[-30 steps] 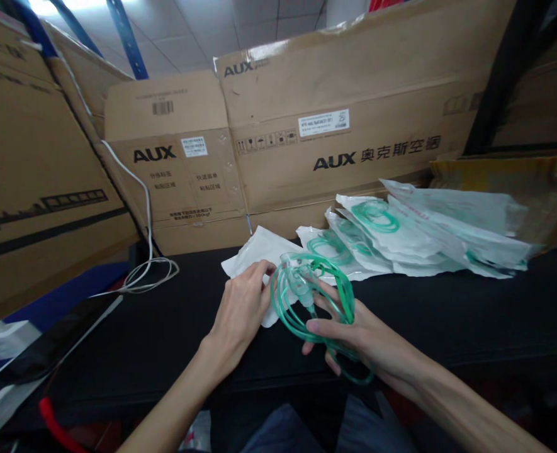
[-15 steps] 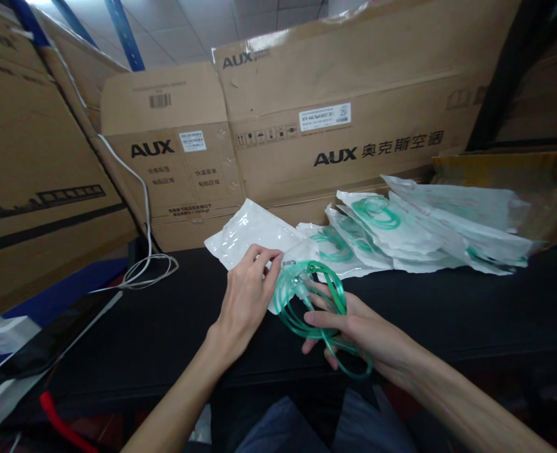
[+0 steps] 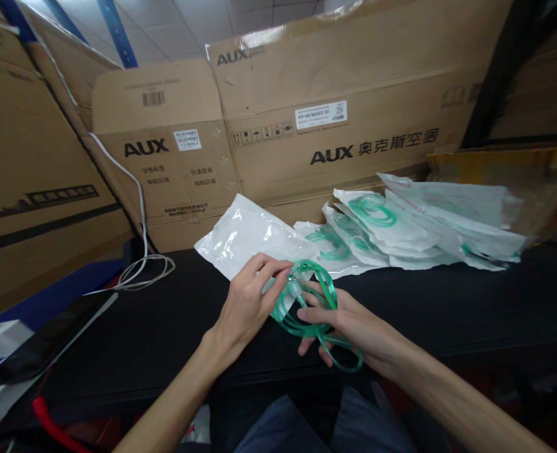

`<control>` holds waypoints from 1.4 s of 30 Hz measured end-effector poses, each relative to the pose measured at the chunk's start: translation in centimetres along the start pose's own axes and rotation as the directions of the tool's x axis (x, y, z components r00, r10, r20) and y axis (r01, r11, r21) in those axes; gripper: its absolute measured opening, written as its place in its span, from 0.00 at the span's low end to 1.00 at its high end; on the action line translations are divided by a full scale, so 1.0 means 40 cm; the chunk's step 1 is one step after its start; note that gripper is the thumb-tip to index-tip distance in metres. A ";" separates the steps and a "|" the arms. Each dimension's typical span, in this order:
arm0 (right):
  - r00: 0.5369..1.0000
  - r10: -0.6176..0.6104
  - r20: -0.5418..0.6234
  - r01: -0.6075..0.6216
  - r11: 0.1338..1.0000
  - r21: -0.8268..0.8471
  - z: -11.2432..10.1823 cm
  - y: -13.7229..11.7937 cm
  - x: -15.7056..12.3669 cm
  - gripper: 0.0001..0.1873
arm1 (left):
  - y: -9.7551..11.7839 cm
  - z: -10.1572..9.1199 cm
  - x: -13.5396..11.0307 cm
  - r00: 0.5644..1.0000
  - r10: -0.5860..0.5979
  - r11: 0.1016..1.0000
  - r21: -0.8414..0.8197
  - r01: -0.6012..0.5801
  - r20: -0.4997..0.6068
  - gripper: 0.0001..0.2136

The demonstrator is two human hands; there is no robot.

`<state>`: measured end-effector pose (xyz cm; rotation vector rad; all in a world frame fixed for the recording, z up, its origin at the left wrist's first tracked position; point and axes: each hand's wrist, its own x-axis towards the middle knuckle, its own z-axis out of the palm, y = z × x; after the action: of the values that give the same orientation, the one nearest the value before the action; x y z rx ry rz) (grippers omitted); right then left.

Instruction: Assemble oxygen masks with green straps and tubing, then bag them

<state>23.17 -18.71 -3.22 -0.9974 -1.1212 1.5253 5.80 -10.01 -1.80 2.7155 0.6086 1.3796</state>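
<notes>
Coiled green oxygen tubing (image 3: 328, 286) hangs above the black tabletop, with my right hand (image 3: 332, 321) closed around it, thumb on top and fingers threaded through the loops. Within the coil sits a translucent oxygen mask (image 3: 299, 272) with a clear connector (image 3: 296, 289); its outline is partly lost among the loops. My left hand (image 3: 254, 296) pinches the mask's upper left edge between thumb and forefinger. Just behind both hands lies a shiny white pouch (image 3: 245, 236), flat on the table.
White pouches with green tubing (image 3: 372, 211) are piled at the right. Large cardboard boxes (image 3: 278, 163) wall off the back of the black table (image 3: 165, 333). A white cable (image 3: 143, 207) trails at the left, near a dark flat object (image 3: 46, 336) and a white block (image 3: 4, 340).
My left fingertips have moved slightly right and down along the mask's edge. A metal strip seen beside them before is now covered. The coil has shifted a little left with my right hand.
</notes>
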 end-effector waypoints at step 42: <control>0.987 -0.163 -0.016 0.151 0.942 -0.299 -0.001 0.019 0.035 0.29 | 0.034 -0.010 -0.026 0.943 -0.317 0.943 -0.140 0.302 -0.100 0.05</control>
<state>22.74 -17.41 -4.07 -1.1045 -1.3956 1.2262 5.40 -11.70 -2.08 2.3281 0.8841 1.4509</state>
